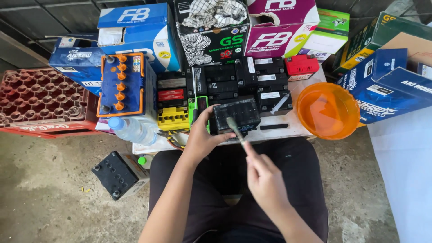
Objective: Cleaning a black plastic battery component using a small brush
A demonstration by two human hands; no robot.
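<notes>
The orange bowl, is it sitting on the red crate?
No, the orange bowl rests at the table's right edge, far from the red crate.

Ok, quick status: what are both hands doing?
Left hand gripping small black battery on the table. Right hand holding brush against it. Orange bowl alongside, apart.

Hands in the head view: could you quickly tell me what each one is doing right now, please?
Left hand: closed around the side of the small black battery.
Right hand: closed on a small brush, bristles at the battery.
</notes>
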